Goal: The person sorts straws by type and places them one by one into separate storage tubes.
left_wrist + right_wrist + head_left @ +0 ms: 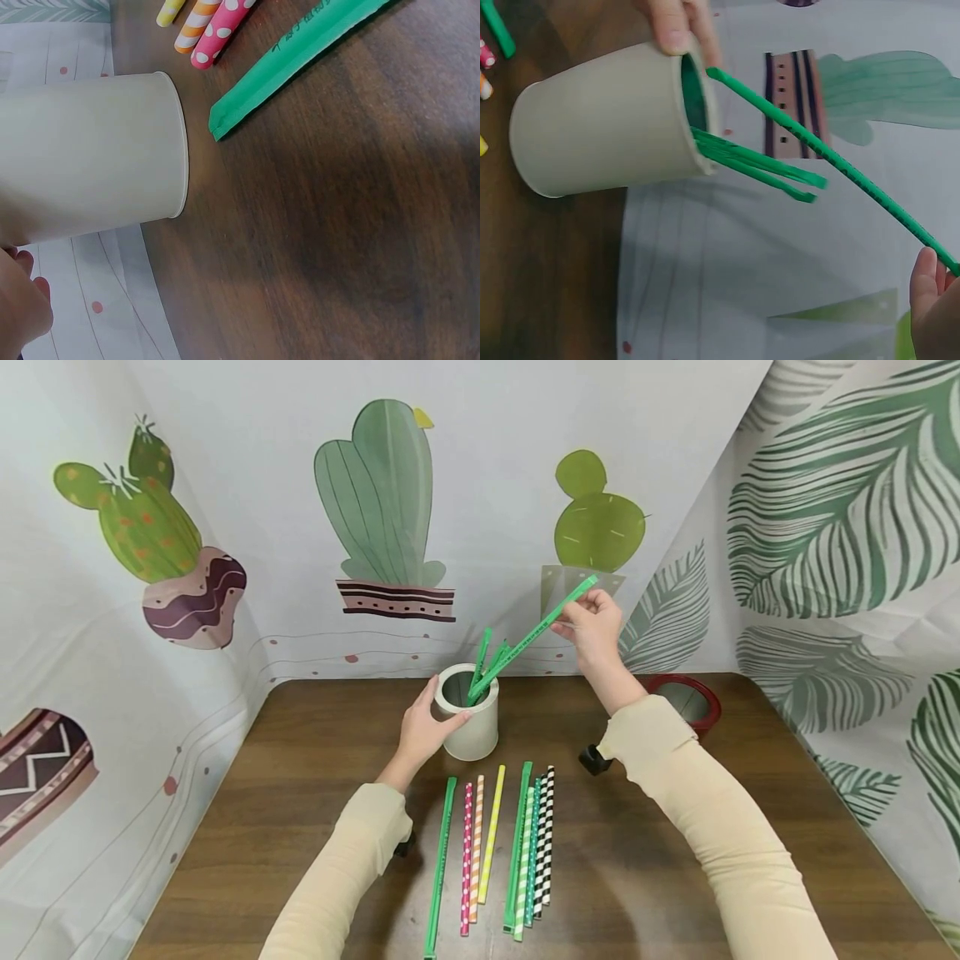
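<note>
Above the white cup (473,735), a green straw (534,636) slants, pinched by the right hand (597,633); the left hand (422,727) grips the cup.

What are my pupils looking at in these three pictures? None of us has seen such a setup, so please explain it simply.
There is no machine here, just a person's two bare hands. The widest picture comes from a camera on the head, looking forward and down; the other two come from cameras on the left and right wrists.

The left hand holds a pale cup near its rim. The right hand pinches a long green straw, its far end near the cup's mouth. More green straws stick out of the cup.

On the brown table lie loose straws: plain green, yellow, dotted and striped. A red-rimmed cup is partly hidden behind the right sleeve.
</note>
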The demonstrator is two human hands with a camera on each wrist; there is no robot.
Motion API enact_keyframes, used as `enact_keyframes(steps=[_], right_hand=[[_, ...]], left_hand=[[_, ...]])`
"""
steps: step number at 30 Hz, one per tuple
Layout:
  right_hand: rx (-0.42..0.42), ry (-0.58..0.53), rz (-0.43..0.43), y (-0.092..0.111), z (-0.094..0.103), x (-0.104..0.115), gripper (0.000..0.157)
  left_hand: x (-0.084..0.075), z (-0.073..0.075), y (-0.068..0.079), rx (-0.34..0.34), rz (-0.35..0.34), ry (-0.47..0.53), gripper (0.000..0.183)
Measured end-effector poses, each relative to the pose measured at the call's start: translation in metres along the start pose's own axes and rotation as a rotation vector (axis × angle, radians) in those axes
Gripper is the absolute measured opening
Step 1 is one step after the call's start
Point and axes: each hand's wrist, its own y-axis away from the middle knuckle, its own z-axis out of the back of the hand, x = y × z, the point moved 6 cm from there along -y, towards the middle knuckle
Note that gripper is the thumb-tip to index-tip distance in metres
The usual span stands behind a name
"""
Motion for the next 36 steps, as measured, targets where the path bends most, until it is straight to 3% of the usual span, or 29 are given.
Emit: enact_keyframes(steps=[16,36], right_hand=[[0.064,0.177,-0.022,0.012,-0.009,-0.052,0.015],[0.171,0.283,-0.086,0.027,-0.015,-0.093,0.004]], left_hand=[[0.001,0.000,0.000,-0.005,-0.007,-0.005,0.089],[0.002,-0.001,0.000,-0.001,0.002,-0.002,0.090]])
